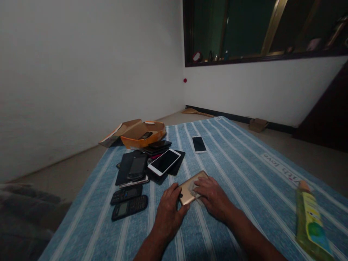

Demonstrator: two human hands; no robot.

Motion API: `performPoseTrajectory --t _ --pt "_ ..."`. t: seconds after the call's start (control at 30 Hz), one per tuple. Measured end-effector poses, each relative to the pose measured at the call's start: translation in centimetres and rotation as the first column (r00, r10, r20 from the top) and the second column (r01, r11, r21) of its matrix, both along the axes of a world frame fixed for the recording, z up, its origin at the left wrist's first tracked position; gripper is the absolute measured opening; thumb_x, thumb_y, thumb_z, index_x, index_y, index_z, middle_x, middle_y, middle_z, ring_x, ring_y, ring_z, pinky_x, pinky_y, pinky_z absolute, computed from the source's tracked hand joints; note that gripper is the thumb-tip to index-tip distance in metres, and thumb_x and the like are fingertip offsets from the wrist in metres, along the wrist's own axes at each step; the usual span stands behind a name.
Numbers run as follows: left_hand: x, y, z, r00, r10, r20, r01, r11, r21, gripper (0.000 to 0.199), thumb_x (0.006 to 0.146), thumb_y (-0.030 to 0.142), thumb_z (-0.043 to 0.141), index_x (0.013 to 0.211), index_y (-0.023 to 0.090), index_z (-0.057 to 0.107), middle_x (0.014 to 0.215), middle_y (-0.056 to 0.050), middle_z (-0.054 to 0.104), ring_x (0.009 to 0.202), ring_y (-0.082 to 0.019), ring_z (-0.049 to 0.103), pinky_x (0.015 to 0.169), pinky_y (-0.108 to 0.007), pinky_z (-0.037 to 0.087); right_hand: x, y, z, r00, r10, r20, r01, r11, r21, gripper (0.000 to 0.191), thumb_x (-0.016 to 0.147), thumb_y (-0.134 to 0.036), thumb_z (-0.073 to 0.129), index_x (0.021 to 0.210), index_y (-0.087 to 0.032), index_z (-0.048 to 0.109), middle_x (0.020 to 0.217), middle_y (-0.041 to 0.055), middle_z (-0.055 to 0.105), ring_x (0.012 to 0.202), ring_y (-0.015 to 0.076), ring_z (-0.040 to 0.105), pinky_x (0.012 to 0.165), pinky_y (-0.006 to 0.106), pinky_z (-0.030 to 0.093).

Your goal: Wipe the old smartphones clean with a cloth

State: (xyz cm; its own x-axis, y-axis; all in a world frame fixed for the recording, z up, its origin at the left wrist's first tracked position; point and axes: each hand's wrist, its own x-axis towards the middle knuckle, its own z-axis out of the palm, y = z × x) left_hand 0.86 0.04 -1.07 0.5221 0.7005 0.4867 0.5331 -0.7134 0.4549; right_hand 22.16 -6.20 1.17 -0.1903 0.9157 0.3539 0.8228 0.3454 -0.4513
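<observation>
A gold smartphone (187,192) lies back side up on the blue striped cloth (233,188). My left hand (170,208) grips its near left end between thumb and fingers. With bent fingers, my right hand (210,192) presses a crumpled pale wipe (194,187) onto the phone's back. Left of my hands are two black keypad phones (129,207), side by side. Beyond them is a pile of dark phones, with a white-framed smartphone (164,162) on top. Another white smartphone (199,144) lies apart, farther off.
An open orange cardboard box (144,139) with a phone inside stands at the far left of the cloth. A bottle of yellow-green liquid (312,221) lies at the right. Walls and a dark-framed window (244,32) are behind; a brown carton piece (257,124) is on the floor.
</observation>
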Motion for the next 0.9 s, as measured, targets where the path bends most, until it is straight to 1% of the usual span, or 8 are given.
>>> performPoseTrajectory --t 0.17,0.27,0.37,0.47,0.57,0.63,0.77,0.9 --pt "0.1 -0.1 0.3 1.000 0.000 -0.021 -0.001 1.000 -0.019 0.048 0.075 0.022 0.068 0.121 0.012 0.061 0.130 -0.020 0.060 0.116 -0.035 0.060 0.095 -0.054 0.054 2.3 0.2 -0.5 0.995 -0.068 -0.075 0.071 0.997 0.042 0.038 0.081 -0.004 0.059 0.114 -0.020 0.069 0.129 0.0117 0.064 0.127 0.0282 0.052 0.107 0.049 0.040" --pt "0.1 -0.2 0.3 1.000 0.005 -0.019 -0.005 1.000 -0.017 0.047 0.075 0.022 0.068 0.121 0.012 0.061 0.130 -0.020 0.061 0.116 -0.034 0.060 0.095 -0.054 0.054 2.7 0.1 -0.3 0.995 -0.062 -0.083 0.066 0.997 0.047 0.038 0.081 -0.004 0.057 0.111 -0.022 0.069 0.127 0.0098 0.065 0.125 0.0272 0.053 0.106 0.048 0.040" --pt "0.1 -0.1 0.1 1.000 0.017 -0.021 -0.017 1.000 -0.009 0.048 0.075 0.022 0.069 0.121 0.013 0.061 0.130 -0.020 0.061 0.116 -0.035 0.060 0.094 -0.054 0.055 1.6 0.0 0.1 0.998 -0.051 -0.041 0.052 0.998 0.035 0.037 0.080 -0.004 0.059 0.111 -0.023 0.068 0.127 0.0095 0.065 0.127 0.0293 0.051 0.105 0.052 0.039" --pt "0.1 -0.1 0.0 1.000 0.013 -0.008 -0.013 1.000 -0.002 0.047 0.075 0.023 0.069 0.120 0.013 0.061 0.129 -0.020 0.061 0.115 -0.034 0.061 0.094 -0.052 0.055 -0.2 -0.2 0.3 1.000 -0.001 -0.007 0.001 1.000 0.011 0.034 0.082 -0.006 0.062 0.111 -0.023 0.067 0.129 0.0086 0.064 0.128 0.0303 0.050 0.108 0.057 0.032" --pt "0.1 -0.1 0.0 1.000 0.011 0.002 -0.011 1.000 -0.004 0.046 0.077 0.024 0.068 0.121 0.014 0.061 0.129 -0.019 0.061 0.116 -0.033 0.061 0.095 -0.052 0.055 -1.1 -0.2 0.4 0.999 0.047 0.001 -0.047 0.999 0.018 0.031 0.083 -0.006 0.062 0.108 -0.024 0.067 0.128 0.0078 0.065 0.127 0.0290 0.051 0.111 0.058 0.025" --pt "0.1 -0.1 0.0 1.000 0.012 -0.004 -0.012 1.000 -0.009 0.047 0.076 0.024 0.068 0.121 0.015 0.061 0.130 -0.018 0.061 0.116 -0.033 0.061 0.095 -0.052 0.055 -0.7 -0.1 0.3 1.000 0.031 0.000 -0.031 0.999 0.019 0.031 0.083 -0.006 0.062 0.109 -0.023 0.067 0.127 0.0086 0.065 0.126 0.0290 0.052 0.110 0.057 0.028" --pt "0.1 -0.2 0.2 1.000 0.013 -0.019 -0.014 1.000 -0.004 0.048 0.075 0.023 0.068 0.122 0.014 0.061 0.131 -0.019 0.060 0.115 -0.034 0.061 0.094 -0.053 0.055 1.4 0.0 0.2 0.998 -0.064 -0.004 0.065 0.998 0.017 0.033 0.083 -0.006 0.061 0.110 -0.023 0.068 0.129 0.0104 0.064 0.126 0.0305 0.052 0.104 0.055 0.035" --pt "0.1 -0.1 0.0 1.000 0.011 -0.017 -0.011 1.000 0.011 0.049 0.074 0.021 0.069 0.122 0.013 0.061 0.130 -0.019 0.061 0.116 -0.034 0.060 0.094 -0.052 0.055 2.1 0.1 0.2 0.998 -0.066 -0.001 0.066 0.997 0.027 0.031 0.083 -0.007 0.060 0.109 -0.022 0.069 0.128 0.0109 0.064 0.127 0.0299 0.052 0.103 0.053 0.036"
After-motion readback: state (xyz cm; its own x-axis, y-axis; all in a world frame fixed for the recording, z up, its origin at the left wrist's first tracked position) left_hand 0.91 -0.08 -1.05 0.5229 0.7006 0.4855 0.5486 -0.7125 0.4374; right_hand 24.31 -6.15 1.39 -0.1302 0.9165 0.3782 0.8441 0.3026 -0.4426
